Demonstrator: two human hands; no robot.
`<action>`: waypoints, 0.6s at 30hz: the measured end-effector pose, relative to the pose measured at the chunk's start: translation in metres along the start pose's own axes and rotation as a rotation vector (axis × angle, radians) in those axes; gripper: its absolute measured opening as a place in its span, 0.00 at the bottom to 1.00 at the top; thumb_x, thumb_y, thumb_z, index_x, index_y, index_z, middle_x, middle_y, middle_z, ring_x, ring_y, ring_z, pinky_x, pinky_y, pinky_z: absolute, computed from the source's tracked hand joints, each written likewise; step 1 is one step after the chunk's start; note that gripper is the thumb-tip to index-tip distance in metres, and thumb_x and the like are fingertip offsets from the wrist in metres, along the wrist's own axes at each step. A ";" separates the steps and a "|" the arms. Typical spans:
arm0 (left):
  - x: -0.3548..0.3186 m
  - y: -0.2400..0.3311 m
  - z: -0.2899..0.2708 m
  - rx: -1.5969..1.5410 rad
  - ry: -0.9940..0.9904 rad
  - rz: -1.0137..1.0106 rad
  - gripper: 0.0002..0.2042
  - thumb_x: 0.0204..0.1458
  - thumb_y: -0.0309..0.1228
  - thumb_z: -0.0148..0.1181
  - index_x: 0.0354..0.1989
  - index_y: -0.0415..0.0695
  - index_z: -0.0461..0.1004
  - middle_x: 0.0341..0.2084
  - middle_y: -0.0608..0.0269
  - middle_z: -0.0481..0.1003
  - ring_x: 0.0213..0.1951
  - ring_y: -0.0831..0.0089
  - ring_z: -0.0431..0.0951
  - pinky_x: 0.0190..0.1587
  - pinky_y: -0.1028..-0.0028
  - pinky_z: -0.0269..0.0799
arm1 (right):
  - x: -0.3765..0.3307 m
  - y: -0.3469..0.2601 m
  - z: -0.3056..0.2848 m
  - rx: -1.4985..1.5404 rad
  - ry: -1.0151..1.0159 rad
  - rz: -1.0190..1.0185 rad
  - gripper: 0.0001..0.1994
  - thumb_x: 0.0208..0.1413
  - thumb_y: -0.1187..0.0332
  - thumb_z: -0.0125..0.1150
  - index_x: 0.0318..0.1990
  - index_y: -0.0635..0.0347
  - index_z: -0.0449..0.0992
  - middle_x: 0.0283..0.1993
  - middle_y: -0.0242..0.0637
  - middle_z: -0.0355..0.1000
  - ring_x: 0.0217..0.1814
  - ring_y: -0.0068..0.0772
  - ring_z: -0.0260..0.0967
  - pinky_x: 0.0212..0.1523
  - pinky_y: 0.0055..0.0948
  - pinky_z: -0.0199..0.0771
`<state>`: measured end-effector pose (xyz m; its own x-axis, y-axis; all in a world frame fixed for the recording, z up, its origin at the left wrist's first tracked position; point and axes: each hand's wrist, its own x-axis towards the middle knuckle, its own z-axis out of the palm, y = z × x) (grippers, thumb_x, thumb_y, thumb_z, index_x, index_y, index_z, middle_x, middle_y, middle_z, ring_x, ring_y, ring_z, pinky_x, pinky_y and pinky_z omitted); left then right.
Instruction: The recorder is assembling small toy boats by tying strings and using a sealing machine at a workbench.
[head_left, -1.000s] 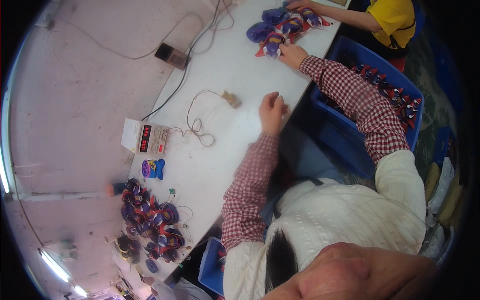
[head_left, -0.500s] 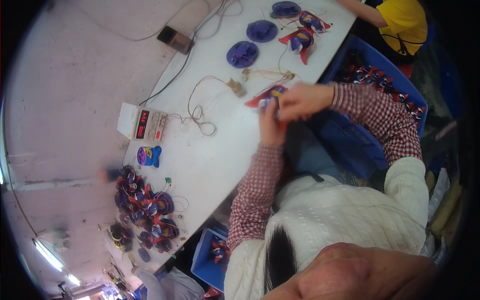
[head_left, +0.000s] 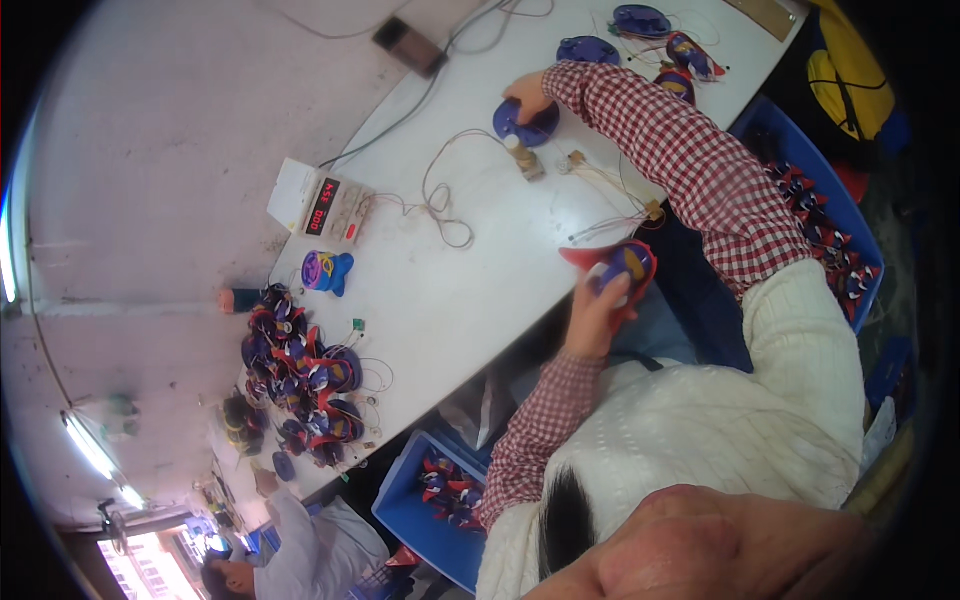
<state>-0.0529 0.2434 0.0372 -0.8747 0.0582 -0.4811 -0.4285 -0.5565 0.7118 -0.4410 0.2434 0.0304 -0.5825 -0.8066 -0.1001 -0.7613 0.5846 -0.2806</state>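
Note:
My left hand [head_left: 598,312] is wrapped round a purple toy figure [head_left: 632,268] with red wing-like parts and a yellow patch. It holds the toy just off the table's near edge. Farther off, my right hand [head_left: 530,95] grips a round purple disc [head_left: 527,128] lying on the white table [head_left: 480,300]; my fingertips are partly hidden. Beside that disc stands a small tan cylindrical piece [head_left: 520,155] with a wire running to it. A second purple disc [head_left: 588,50] lies just beyond my right forearm, which partly covers it.
A power supply with a red display [head_left: 325,208] stands at the left, near a blue and purple toy piece [head_left: 325,272]. Several toys are heaped [head_left: 290,370] at the table's left end. Blue bins [head_left: 850,225] of toys flank me. Loose wires [head_left: 450,225] cross the table.
My right hand has left the toy and reached out to the purple disc. The left hand has brought the toy nearer to my body. The whole view has shifted.

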 end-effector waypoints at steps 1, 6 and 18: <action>-0.001 -0.001 -0.001 -0.006 0.004 -0.013 0.38 0.45 0.38 0.66 0.62 0.40 0.52 0.51 0.47 0.63 0.44 0.62 0.72 0.33 0.77 0.74 | 0.001 -0.002 -0.001 0.009 -0.097 0.008 0.35 0.45 0.53 0.65 0.59 0.63 0.64 0.57 0.47 0.67 0.56 0.46 0.66 0.57 0.35 0.66; -0.005 -0.006 -0.006 -0.031 0.062 -0.029 0.37 0.46 0.38 0.66 0.61 0.41 0.53 0.51 0.46 0.63 0.45 0.62 0.72 0.34 0.77 0.74 | -0.019 -0.006 -0.008 0.144 -0.093 0.117 0.38 0.41 0.52 0.69 0.58 0.64 0.65 0.56 0.48 0.68 0.55 0.46 0.67 0.57 0.36 0.67; -0.015 -0.006 -0.013 -0.040 0.053 -0.016 0.35 0.46 0.36 0.66 0.60 0.41 0.55 0.50 0.47 0.65 0.44 0.63 0.74 0.34 0.77 0.74 | -0.094 -0.026 -0.047 0.477 -0.077 0.459 0.26 0.41 0.61 0.70 0.47 0.67 0.72 0.42 0.45 0.74 0.40 0.39 0.74 0.43 0.27 0.76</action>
<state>-0.0342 0.2350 0.0339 -0.8545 0.0240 -0.5189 -0.4316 -0.5887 0.6834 -0.3796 0.3081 0.0918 -0.7819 -0.4994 -0.3733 -0.2210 0.7818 -0.5830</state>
